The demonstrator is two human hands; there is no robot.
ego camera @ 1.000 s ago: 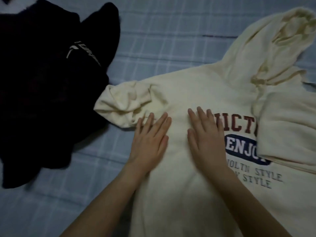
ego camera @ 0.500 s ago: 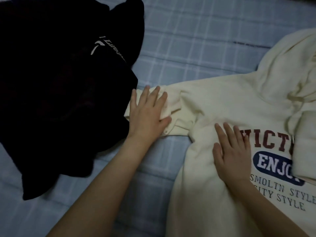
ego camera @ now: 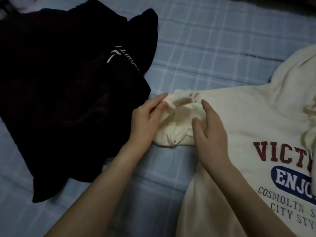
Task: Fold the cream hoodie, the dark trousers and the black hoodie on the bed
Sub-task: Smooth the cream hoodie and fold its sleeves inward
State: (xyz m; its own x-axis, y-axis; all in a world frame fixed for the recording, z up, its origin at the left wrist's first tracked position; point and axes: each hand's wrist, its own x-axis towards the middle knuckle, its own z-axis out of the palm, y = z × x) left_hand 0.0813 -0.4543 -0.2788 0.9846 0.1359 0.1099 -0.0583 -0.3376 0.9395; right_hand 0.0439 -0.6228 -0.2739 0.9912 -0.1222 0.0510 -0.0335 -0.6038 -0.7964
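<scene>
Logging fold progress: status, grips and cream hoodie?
Left grip pinches bunched sleeve of cream hoodie. Right grip presses sleeve, fingers straight. Dark clothes pile close beside sleeve.

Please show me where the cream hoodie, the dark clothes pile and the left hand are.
cream hoodie [ego camera: 248,117]: head view, plain chest above the print.
dark clothes pile [ego camera: 82,103]: head view, folds below the white logo.
left hand [ego camera: 145,121]: head view, back of the hand.

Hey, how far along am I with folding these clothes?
Early: one sleeve of the cream hoodie already lies across its print. In hand: the left hand pinches the bunched sleeve while the right hand rests on it. Left: the hoodie's body, plus the crumpled dark heap, where trousers and black hoodie can't be told apart.
</scene>
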